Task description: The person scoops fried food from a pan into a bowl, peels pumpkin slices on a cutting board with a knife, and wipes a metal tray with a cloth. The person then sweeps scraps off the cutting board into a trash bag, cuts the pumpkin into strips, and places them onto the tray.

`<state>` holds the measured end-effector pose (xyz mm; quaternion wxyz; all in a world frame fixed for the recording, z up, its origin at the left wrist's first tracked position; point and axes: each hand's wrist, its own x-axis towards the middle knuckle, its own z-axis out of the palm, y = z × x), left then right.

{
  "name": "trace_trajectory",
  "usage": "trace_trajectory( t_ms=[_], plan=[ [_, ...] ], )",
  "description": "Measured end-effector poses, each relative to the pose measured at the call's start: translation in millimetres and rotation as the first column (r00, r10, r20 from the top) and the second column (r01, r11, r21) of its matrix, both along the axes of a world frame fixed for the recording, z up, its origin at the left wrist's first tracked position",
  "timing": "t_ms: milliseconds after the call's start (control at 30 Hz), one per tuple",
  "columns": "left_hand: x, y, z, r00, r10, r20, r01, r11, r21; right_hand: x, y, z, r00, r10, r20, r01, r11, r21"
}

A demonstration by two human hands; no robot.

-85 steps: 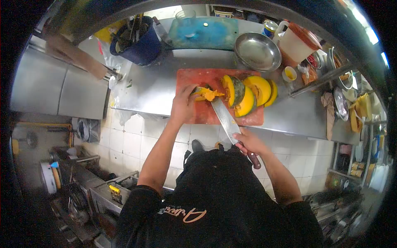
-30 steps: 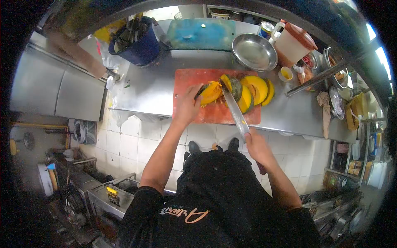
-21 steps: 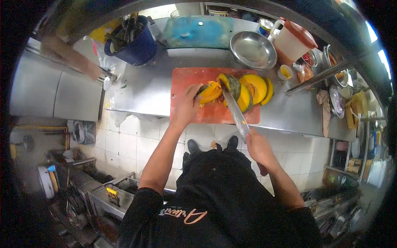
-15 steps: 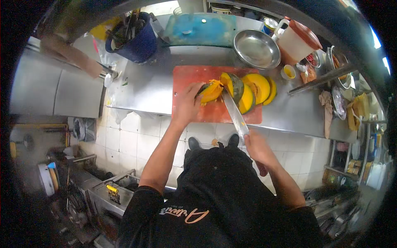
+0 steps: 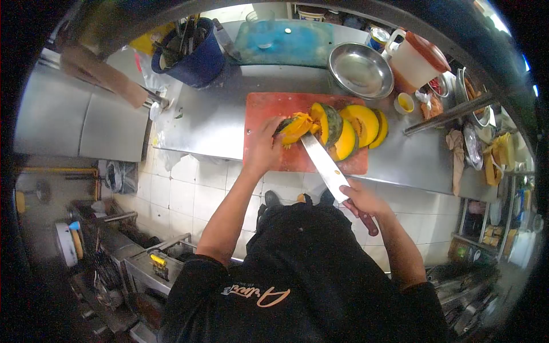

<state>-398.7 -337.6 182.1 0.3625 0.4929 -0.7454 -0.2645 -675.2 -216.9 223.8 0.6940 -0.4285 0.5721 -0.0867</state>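
Observation:
My left hand (image 5: 265, 150) is closed around the end piece of pumpkin (image 5: 294, 130), whose stringy orange inside faces up. A large knife (image 5: 323, 166) is in my right hand (image 5: 363, 201), with its reddish handle poking out below the fingers. The blade's broad side shows, and its tip touches or lies close to the stringy flesh; which of these I cannot tell. Cut pumpkin slices (image 5: 361, 124) with green rind lean against one another just right of the tip. All of this pumpkin rests on a red cutting board (image 5: 262, 107) at the table's near edge.
Behind the board stand a steel bowl (image 5: 361, 70), a blue-green board (image 5: 284, 43) and a dark blue bucket (image 5: 197, 60) of utensils. To the right are a lidded pitcher (image 5: 416, 60), a small yellow-filled cup (image 5: 404, 103) and a metal bar (image 5: 449, 113).
The knife's blade has turned so that its broad face shows more, and its tip sits lower left against the stringy flesh. My left hand keeps its hold. The view has shifted slightly.

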Motion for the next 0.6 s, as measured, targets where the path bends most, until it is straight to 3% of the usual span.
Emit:
trace_trajectory(
  t_ms=[67,133,200,267,300,400,500,600],
  plan=[
    [2.9,2.4,-1.6,1.0,0.021,-0.001,-0.021,1.0,0.006,-1.6,-1.5,-3.2,1.0,0.02,0.012,-0.021,1.0,0.018],
    [4.9,5.3,-1.6,0.999,0.053,-0.011,-0.053,0.999,-0.008,4.5,10.0,-32.2,0.964,0.046,-0.26,-0.141,0.923,-0.358],
    [2.8,10.0,-2.1,0.991,0.095,-0.097,-0.09,0.995,0.051,13.2,11.1,-34.5,0.925,0.023,-0.379,-0.215,0.855,-0.473],
    [-0.8,16.5,-2.9,0.956,0.159,-0.248,-0.114,0.976,0.187,26.8,9.4,-25.6,0.932,0.034,-0.36,-0.182,0.905,-0.384],
    [1.0,17.6,-4.2,0.962,0.168,-0.214,-0.131,0.976,0.175,32.8,4.1,5.6,0.961,0.039,-0.274,-0.1,0.972,-0.211],
    [3.5,17.8,-10.6,0.974,0.177,-0.141,-0.161,0.98,0.119,17.6,0.3,-9.6,0.998,0.039,-0.058,-0.041,0.999,-0.029],
    [8.8,18.5,-16.8,0.97,0.187,-0.156,-0.177,0.982,0.071,18.7,2.0,-24.4,0.977,0.043,-0.211,-0.118,0.925,-0.362],
    [12.7,19.7,-26.4,0.958,0.185,-0.218,-0.168,0.981,0.092,26.7,7.0,-40.8,0.897,-0.036,-0.44,-0.29,0.704,-0.649]
  ],
)
